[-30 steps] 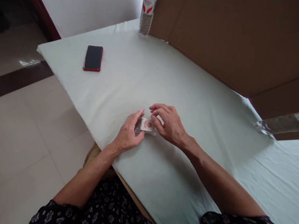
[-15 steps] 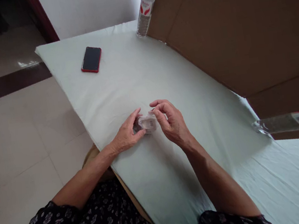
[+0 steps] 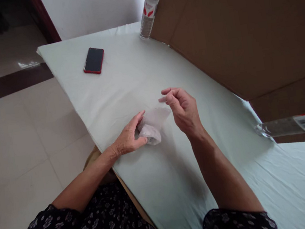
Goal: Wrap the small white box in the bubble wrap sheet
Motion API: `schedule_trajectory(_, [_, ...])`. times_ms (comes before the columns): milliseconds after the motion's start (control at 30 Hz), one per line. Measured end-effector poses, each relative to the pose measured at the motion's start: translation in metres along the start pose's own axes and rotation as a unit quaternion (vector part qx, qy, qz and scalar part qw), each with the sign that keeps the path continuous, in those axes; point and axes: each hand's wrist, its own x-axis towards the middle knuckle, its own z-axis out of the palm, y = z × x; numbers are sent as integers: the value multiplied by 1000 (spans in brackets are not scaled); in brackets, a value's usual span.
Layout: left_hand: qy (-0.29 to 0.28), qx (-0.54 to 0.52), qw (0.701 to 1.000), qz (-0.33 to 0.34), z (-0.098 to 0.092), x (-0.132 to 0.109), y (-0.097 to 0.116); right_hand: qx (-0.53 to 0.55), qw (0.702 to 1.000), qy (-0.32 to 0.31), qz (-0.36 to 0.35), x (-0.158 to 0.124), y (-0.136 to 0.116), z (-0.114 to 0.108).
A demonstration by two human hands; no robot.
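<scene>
On the pale cloth, a small clear pack point(image 3: 151, 135) rests in crinkled, see-through wrapping; what is inside cannot be made out. My left hand point(image 3: 130, 135) grips its left side, thumb in front and fingers behind. A thin translucent plastic sheet point(image 3: 157, 117) stretches from the pack up to the right. The sheet's upper corner ends at my right hand point(image 3: 183, 110), whose thumb and index finger are pinched together; the exact point of contact is slightly blurred.
A phone in a red case point(image 3: 93, 60) lies on the cloth-covered table point(image 3: 124, 76). An upright water bottle point(image 3: 150, 9) stands by a large brown cardboard panel point(image 3: 237, 29). Another bottle point(image 3: 297, 124) lies at the right. The table's left edge borders a tiled floor point(image 3: 24, 137).
My right hand has moved up and right, away from the pack, and the translucent sheet has spread out between them. My left hand stays at the pack.
</scene>
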Motion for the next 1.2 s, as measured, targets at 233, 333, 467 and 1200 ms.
schedule_trajectory(233, [-20, -116, 993, -23, -2, 0, 4, 20, 998, 29, 42, 25, 30, 4])
schedule_trajectory(333, [-25, -173, 983, -59, -3, 2, 5, 5, 998, 24, 54, 36, 43, 8])
schedule_trajectory(467, [-15, -215, 968, -131, -5, 8, 8, -7, 998, 28, 60, 41, 46, 9])
schedule_trajectory(1200, [-2, -283, 954, -97, -3, 10, 3, -20, 977, -46, 209, -48, 28, -1])
